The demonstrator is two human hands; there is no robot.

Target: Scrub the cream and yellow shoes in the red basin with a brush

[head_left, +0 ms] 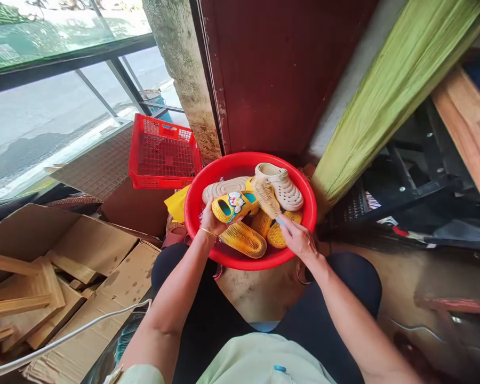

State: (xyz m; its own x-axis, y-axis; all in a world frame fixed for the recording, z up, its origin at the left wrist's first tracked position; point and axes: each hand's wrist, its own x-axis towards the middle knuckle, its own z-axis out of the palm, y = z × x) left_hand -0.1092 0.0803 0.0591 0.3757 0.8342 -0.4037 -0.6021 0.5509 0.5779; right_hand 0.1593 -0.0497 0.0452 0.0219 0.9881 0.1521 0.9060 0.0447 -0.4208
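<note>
My left hand point(210, 220) is closed around a yellow slipper point(229, 209) with a teal inside and a cartoon figure on its strap. A scrub brush point(267, 198) with tan bristles and a pale blue handle is gripped in my right hand point(300, 240); its head lies close to the slipper's right end. Both are over a red basin point(312, 213). Inside the basin are a beige clog point(286, 189), a beige sole point(226, 185) facing up, and several yellow slippers, one of them a sole-up slipper point(244, 240) below my left hand. Whether the bristles touch the held slipper I cannot tell.
A red plastic crate point(166, 178) stands behind the basin on the left. Cardboard boxes with wooden pieces point(44, 288) fill the left side. A dark red door point(280, 74) is ahead. Green strands point(378, 112) hang at right, beside a black metal rack point(404, 165).
</note>
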